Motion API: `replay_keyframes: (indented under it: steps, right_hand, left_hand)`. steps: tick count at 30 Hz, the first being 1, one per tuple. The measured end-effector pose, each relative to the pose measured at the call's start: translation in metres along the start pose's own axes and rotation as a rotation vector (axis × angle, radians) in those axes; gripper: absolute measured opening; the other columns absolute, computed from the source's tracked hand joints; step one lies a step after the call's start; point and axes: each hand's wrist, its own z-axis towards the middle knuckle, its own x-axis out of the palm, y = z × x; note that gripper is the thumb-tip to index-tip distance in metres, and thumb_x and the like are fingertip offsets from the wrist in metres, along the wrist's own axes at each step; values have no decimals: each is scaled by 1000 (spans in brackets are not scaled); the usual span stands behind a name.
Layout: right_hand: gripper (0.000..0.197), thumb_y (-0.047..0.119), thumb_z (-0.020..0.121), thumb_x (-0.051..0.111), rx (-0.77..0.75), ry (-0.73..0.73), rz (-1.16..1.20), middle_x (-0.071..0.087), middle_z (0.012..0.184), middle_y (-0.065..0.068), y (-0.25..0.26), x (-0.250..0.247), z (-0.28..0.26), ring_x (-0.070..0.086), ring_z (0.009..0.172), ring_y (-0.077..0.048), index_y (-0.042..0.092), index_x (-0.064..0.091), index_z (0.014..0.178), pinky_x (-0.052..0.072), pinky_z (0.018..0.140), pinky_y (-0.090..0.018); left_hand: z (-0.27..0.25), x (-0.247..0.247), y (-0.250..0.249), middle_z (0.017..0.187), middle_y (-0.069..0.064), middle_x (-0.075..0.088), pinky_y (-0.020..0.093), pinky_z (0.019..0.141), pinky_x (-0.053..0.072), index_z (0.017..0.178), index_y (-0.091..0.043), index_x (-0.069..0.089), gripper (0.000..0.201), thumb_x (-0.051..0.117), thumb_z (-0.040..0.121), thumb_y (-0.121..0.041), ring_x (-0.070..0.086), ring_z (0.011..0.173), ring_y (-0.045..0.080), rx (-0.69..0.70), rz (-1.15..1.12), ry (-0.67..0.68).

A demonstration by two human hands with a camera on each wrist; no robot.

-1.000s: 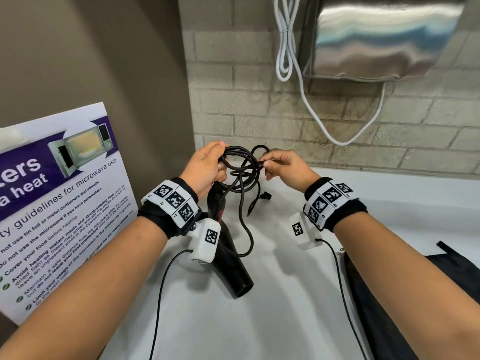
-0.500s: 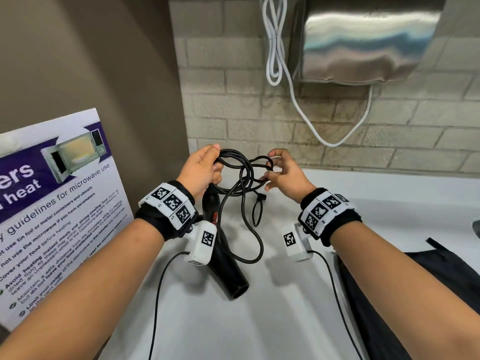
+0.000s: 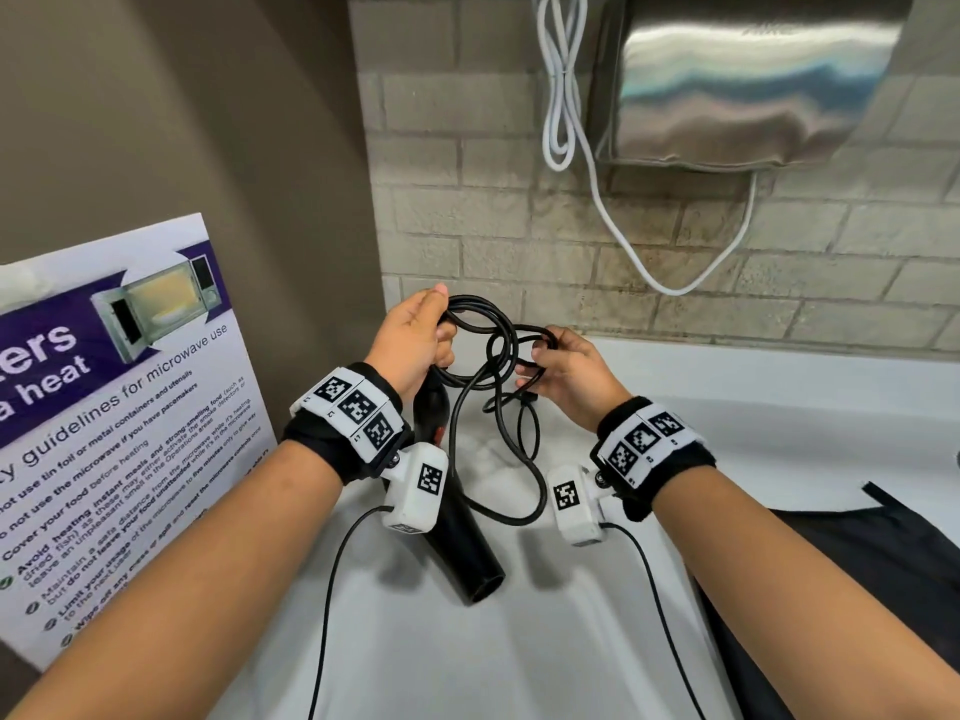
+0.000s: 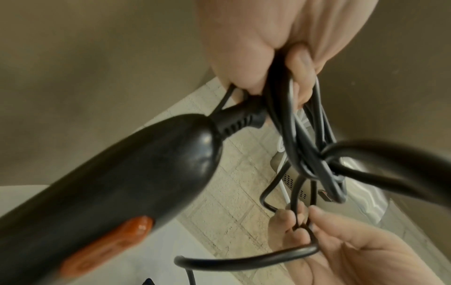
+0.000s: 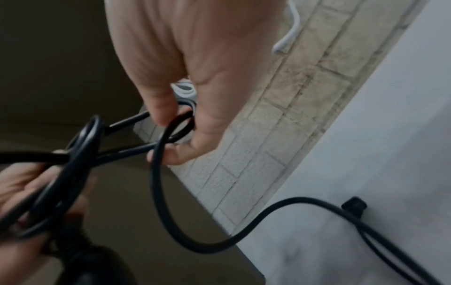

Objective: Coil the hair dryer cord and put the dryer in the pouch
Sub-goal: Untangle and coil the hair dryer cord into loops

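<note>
The black hair dryer (image 3: 470, 543) hangs nozzle-down over the white counter (image 3: 467, 657), an orange switch (image 4: 107, 248) on its handle. My left hand (image 3: 415, 340) grips the coiled loops of the black cord (image 3: 488, 356) at the handle's end (image 4: 241, 119). My right hand (image 3: 561, 366) pinches a loop of the same cord (image 5: 175, 125) a short way to the right. A slack length droops below, and the plug (image 5: 354, 205) lies on the counter. The black pouch (image 3: 857, 589) lies at the lower right.
A metal hand dryer (image 3: 748, 80) with a white cable (image 3: 561, 122) is mounted on the brick wall above. A microwave guideline poster (image 3: 119, 407) leans against the brown wall on the left. Thin sensor wires (image 3: 332, 589) trail from both wrists.
Both hands have spread slightly apart, widening the cord loops between them. The right hand has shifted its pinch onto a new loop, and the dangling slack has swung lower.
</note>
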Motion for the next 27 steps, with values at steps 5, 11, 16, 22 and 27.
replay_keyframes:
  steps: [5, 11, 16, 22, 27]
  right_hand:
    - [18, 10, 97, 37, 42, 50, -190, 47, 76, 4, 8, -16, 3, 35, 37, -6, 22, 49, 89, 21, 37, -8]
    - [30, 0, 92, 49, -159, 106, -851, 65, 83, 2, 13, -33, -4, 50, 46, 8, 9, 57, 119, 36, 45, -5]
    - [24, 14, 94, 46, -409, -167, -1335, 69, 89, -17, 5, -45, 5, 62, 84, -27, 4, 66, 104, 43, 75, -25]
    - [26, 12, 95, 42, -306, -317, -1327, 66, 91, -23, -11, -55, 18, 56, 73, -31, 7, 66, 102, 41, 66, -27]
    - [32, 9, 94, 40, 204, -221, -1598, 60, 120, -14, -28, -82, 14, 58, 109, -29, 7, 59, 120, 46, 88, -31]
  left_hand:
    - [0, -5, -2, 39, -12, 29, 18, 39, 17, 65, -20, 30, 36, 36, 100, -25, 18, 31, 3, -21, 0, 12]
    - [0, -4, -1, 40, -11, 31, 16, 38, 18, 67, -17, 34, 33, 37, 100, -23, 19, 31, 2, 0, 81, 61]
    - [1, 6, 0, 47, -4, 27, 15, 37, 18, 67, -17, 34, 33, 38, 99, -21, 21, 32, 1, 9, 81, 26]
    - [3, 10, 0, 46, -6, 28, 17, 38, 18, 65, -17, 34, 35, 41, 99, -21, 22, 32, 2, 7, 102, 0]
    - [5, 4, -2, 37, -13, 29, 15, 35, 17, 63, -20, 31, 38, 38, 99, -24, 21, 30, 1, -19, 8, -89]
